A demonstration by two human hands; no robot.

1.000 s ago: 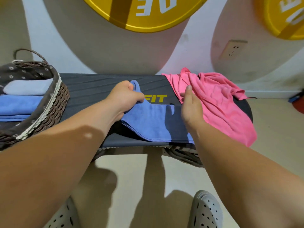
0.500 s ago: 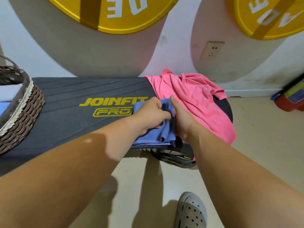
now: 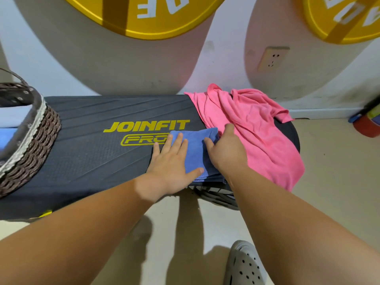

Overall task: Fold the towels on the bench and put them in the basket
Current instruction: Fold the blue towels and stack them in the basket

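A blue towel (image 3: 197, 149), folded into a small rectangle, lies on the black bench (image 3: 92, 153) just right of the yellow logo. My left hand (image 3: 172, 161) presses flat on its left half with straight fingers. My right hand (image 3: 226, 151) rests on its right edge, fingers laid over the cloth. A crumpled pink towel (image 3: 253, 128) covers the bench's right end and hangs over the front. The woven basket (image 3: 39, 145) stands at the bench's left end with folded towels (image 3: 8, 128) inside.
The wall with two yellow discs and a socket (image 3: 272, 58) runs close behind the bench. A red and blue object (image 3: 368, 122) sits on the floor at far right. My grey shoe (image 3: 244, 264) stands on the floor below.
The blue towel was folded over from a long strip into a small rectangle. My left hand let go of its end and now lies flat on it; the right hand shifted onto its right edge.
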